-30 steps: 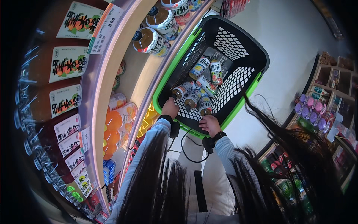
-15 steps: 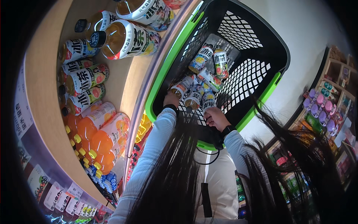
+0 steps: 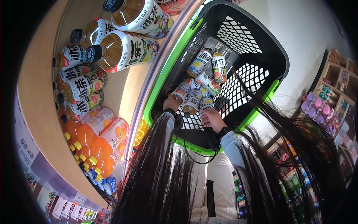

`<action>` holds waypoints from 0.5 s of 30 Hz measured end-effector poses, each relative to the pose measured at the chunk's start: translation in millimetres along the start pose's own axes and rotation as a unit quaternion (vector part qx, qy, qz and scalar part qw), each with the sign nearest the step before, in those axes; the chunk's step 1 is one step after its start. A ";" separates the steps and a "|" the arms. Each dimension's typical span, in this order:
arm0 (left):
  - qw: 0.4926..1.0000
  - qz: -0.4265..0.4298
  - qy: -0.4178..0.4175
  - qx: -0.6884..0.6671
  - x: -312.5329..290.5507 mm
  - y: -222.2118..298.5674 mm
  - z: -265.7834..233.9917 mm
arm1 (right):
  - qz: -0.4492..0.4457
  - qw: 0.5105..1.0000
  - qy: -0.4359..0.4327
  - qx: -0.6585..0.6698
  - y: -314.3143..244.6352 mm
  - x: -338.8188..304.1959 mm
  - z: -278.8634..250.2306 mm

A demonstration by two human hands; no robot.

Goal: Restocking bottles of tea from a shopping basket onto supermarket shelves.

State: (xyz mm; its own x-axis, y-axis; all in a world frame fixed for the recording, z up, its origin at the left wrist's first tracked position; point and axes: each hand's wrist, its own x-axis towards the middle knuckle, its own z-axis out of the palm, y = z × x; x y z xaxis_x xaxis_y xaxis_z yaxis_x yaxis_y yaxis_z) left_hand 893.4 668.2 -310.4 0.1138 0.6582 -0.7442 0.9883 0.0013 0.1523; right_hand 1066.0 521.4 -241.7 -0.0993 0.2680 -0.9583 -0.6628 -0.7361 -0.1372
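Observation:
Inside a black plastic basket with green edging, several tea bottles with white, fruit-patterned labels lie in a loose pile. My left hand is closed about the near end of a tea bottle by the left wall; its fingers are partly hidden. With bent fingers, my right hand grips the near end of another tea bottle. Between the hands lies a third bottle, its cap toward me. Farther in, two more bottles rest near the grey bottom, one of them a yellow-capped bottle.
On the left, a curved wooden shelf bears large tea bottles and orange drink bottles with yellow caps. A black cable loops at the basket's near edge. Shelves of goods stand at right. Long dark hair hangs across the view.
The view has shifted slightly, and hair now covers more of my left forearm. Both hands stay at the same bottles, the right one a little farther left.

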 end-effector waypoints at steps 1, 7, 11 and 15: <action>1.000 0.000 -0.001 0.001 -5.9 8.1 -5.2 | -0.002 1.000 -0.001 0.007 0.0 -1.9 0.4; 0.997 0.044 0.036 -0.044 -40.8 28.0 -37.0 | -0.016 0.999 -0.013 0.048 -3.7 -15.3 0.8; 0.995 0.021 0.034 -0.087 -73.4 27.7 -63.3 | -0.018 0.997 -0.017 0.069 -5.2 -22.5 -2.9; 0.984 0.015 0.073 -0.161 -121.0 45.6 -84.8 | -0.042 0.991 -0.031 0.120 -17.0 -34.4 -8.2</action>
State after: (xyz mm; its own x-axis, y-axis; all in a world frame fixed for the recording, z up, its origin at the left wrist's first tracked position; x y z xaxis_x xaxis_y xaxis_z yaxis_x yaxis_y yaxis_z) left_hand 916.1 652.4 -158.2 0.1029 0.7623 -0.6390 0.8989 0.2038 0.3879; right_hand 1086.8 519.7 -208.5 -0.0764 0.3648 -0.9279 -0.8275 -0.5424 -0.1451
